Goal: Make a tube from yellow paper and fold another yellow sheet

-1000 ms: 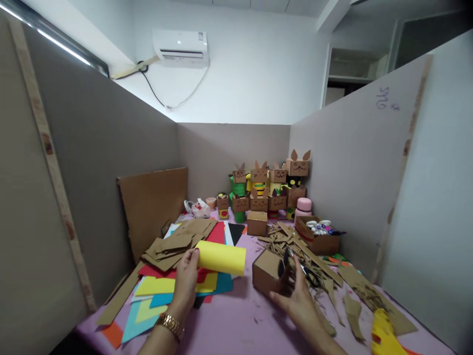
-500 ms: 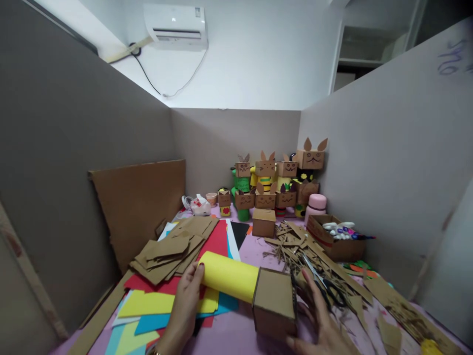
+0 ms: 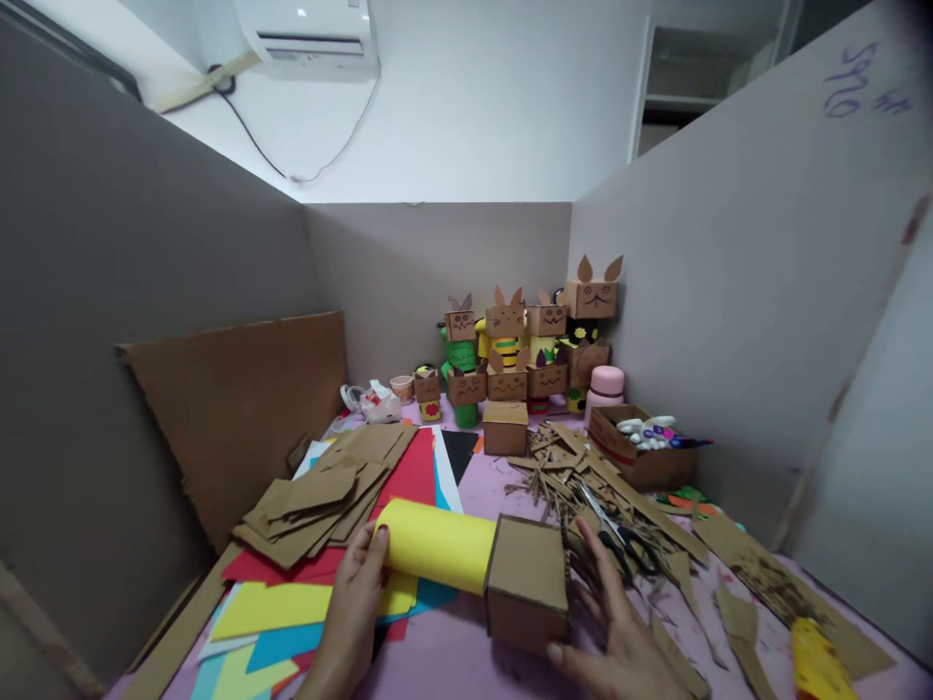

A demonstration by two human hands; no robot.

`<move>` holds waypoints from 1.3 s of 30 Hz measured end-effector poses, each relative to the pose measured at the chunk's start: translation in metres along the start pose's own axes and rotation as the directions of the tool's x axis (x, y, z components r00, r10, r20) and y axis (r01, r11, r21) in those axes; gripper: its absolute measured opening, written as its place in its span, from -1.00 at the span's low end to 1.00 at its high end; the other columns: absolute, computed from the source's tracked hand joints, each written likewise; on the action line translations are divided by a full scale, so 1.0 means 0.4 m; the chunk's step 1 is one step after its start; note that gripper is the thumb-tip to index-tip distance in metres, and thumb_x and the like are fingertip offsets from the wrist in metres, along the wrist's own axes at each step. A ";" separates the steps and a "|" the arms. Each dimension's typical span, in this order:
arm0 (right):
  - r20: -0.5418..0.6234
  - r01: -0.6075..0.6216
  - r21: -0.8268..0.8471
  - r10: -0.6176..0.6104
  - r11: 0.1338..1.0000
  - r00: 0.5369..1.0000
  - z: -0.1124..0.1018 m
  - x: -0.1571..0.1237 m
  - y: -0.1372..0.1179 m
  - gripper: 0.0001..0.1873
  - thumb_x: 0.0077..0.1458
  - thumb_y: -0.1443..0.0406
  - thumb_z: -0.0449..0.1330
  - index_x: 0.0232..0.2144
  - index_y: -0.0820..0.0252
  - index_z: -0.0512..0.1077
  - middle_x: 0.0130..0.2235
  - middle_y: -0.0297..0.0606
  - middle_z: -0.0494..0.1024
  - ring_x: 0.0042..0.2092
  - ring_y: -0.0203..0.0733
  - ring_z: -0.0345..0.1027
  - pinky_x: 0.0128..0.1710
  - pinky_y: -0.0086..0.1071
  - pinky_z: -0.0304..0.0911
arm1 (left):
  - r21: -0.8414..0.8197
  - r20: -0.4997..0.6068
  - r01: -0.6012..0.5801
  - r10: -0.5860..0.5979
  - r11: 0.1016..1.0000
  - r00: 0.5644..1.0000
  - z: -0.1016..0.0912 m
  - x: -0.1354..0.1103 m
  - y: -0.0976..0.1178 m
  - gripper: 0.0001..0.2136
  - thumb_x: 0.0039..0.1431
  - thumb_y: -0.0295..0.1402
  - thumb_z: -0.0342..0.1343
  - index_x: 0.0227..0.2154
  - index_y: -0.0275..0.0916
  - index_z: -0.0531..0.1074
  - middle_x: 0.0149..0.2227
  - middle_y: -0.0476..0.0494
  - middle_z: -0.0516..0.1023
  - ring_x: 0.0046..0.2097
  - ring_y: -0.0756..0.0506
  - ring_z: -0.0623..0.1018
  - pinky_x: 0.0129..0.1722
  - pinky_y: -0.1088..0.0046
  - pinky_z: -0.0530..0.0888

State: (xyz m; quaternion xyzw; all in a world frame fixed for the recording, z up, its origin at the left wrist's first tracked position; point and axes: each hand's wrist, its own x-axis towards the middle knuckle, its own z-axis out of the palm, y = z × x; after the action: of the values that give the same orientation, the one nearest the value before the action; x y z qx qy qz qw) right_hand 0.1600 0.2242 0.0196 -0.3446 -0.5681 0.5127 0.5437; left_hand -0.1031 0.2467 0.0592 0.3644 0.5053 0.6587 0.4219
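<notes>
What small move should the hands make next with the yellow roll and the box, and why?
Probably press the cardboard box squarely onto the yellow roll: the left hand holds the roll's other end, the right hand steadies the box, and roll and box meet.

A partitioned craft booth: grey divider panels [image 3: 182, 272] wall in a pink tabletop [image 3: 466, 661] strewn with coloured paper sheets [image 3: 292, 603], cardboard scraps [image 3: 583, 476], scissors [image 3: 619, 535] and finished cardboard box figures [image 3: 525, 340].

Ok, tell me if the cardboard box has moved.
Yes: the cardboard box has shifted left, away from the scissors, and now meets the yellow roll's end.
</notes>
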 end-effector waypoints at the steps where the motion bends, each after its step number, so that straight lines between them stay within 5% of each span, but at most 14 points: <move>1: -0.002 -0.002 0.012 0.002 1.000 1.000 0.001 0.000 -0.008 0.15 -0.18 0.21 0.30 0.25 -0.02 -0.40 0.31 -0.07 -0.08 0.28 -0.01 -0.10 0.21 -0.09 -0.12 | 0.004 0.004 -0.005 0.005 1.000 1.000 0.000 0.000 0.002 -0.62 -0.12 -0.04 0.23 -0.32 -0.19 0.39 -0.43 0.06 0.53 -0.46 0.02 0.43 -0.49 0.61 0.37; 6: 0.040 -0.015 0.034 0.014 0.999 0.999 -0.005 0.007 -0.035 0.15 -0.18 0.26 0.30 0.25 0.02 -0.40 0.31 -0.05 -0.08 0.30 -0.07 -0.17 0.24 -0.09 -0.24 | 0.019 0.001 -0.013 0.013 1.000 1.000 -0.003 0.000 0.008 -0.58 -0.15 -0.06 0.25 -0.26 -0.20 0.39 -0.44 0.06 0.54 -0.48 0.01 0.43 -0.52 0.58 0.37; 17: -0.024 -0.062 0.137 0.066 0.989 0.998 -0.014 0.009 -0.027 0.24 -0.23 0.16 0.36 0.26 0.02 -0.41 0.30 -0.03 -0.04 0.27 -0.02 -0.08 0.21 -0.16 -0.11 | 0.009 0.047 -0.025 0.025 1.000 0.999 0.014 -0.022 -0.001 -0.58 -0.02 -0.07 0.17 -0.16 -0.23 0.37 -0.27 -0.07 0.57 -0.18 -0.12 0.51 -0.32 0.51 0.41; 22: -0.042 -0.140 0.149 0.148 0.979 0.988 -0.029 0.012 -0.030 0.26 -0.24 0.09 0.37 0.25 0.02 -0.43 0.23 0.03 0.14 0.20 0.03 0.11 0.14 -0.15 0.05 | 0.010 0.072 -0.048 0.047 0.999 0.996 0.034 -0.044 -0.005 -0.61 0.04 -0.10 0.11 -0.16 -0.27 0.37 -0.23 -0.15 0.56 -0.17 -0.14 0.51 -0.28 0.46 0.43; 26: -0.074 -0.148 0.052 0.151 0.988 0.986 -0.044 0.012 -0.026 0.24 -0.23 0.02 0.34 0.25 0.09 -0.40 0.25 0.06 0.10 0.16 0.07 0.17 0.08 -0.21 0.16 | 0.049 0.089 -0.083 0.078 0.995 0.993 0.038 -0.056 0.002 -0.60 0.09 -0.09 0.05 -0.12 -0.28 0.36 -0.20 -0.20 0.55 -0.19 -0.16 0.52 -0.31 0.44 0.44; 29: -0.105 -0.132 -0.093 0.122 0.987 0.987 -0.038 0.014 -0.025 0.19 -0.18 -0.03 0.27 0.26 0.12 -0.39 0.26 -0.01 0.08 0.22 0.04 0.05 0.17 -0.20 0.01 | 0.140 0.091 -0.119 0.107 0.983 0.990 0.029 -0.045 0.000 -0.58 0.13 -0.09 -0.01 -0.04 -0.26 0.33 -0.13 -0.22 0.53 -0.12 -0.18 0.51 -0.21 0.40 0.44; 34: -0.068 -0.102 -0.222 0.089 0.970 0.994 -0.004 0.018 -0.019 0.15 -0.10 -0.02 0.23 0.25 0.12 -0.46 0.29 -0.02 -0.02 0.29 -0.03 -0.14 0.22 -0.19 -0.11 | 0.405 0.096 -0.226 0.204 0.886 0.974 0.004 0.002 -0.037 -0.50 0.15 -0.13 -0.05 0.12 -0.25 0.20 0.18 -0.30 0.24 0.23 -0.25 0.16 0.20 0.16 0.08; 36: -0.023 -0.059 -0.201 0.056 0.978 0.998 0.002 0.019 -0.012 0.17 -0.08 -0.02 0.22 0.24 0.11 -0.53 0.31 -0.02 -0.08 0.30 -0.05 -0.19 0.22 -0.18 -0.11 | 0.517 0.108 -0.265 0.246 0.814 0.963 -0.002 0.010 -0.052 -0.43 0.16 -0.15 -0.06 0.20 -0.26 0.06 0.26 -0.32 0.06 0.29 -0.26 -0.02 0.24 0.08 -0.07; 39: -0.020 -0.015 -0.234 0.011 0.972 1.000 -0.003 0.019 -0.002 0.15 -0.06 0.05 0.23 0.24 0.11 -0.54 0.33 -0.05 -0.26 0.32 -0.05 -0.32 0.25 -0.10 -0.29 | 0.643 0.156 -0.331 0.304 0.691 0.940 -0.004 0.000 -0.060 -0.38 0.21 -0.17 -0.12 0.25 -0.28 -0.16 0.29 -0.39 -0.08 0.30 -0.27 -0.10 0.22 0.01 -0.03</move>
State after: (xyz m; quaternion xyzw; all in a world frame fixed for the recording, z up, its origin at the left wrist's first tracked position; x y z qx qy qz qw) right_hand 0.1601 0.2316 0.0222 -0.4150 -0.6172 0.4423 0.5011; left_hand -0.1001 0.2493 0.0354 0.5837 0.6264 0.4930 0.1547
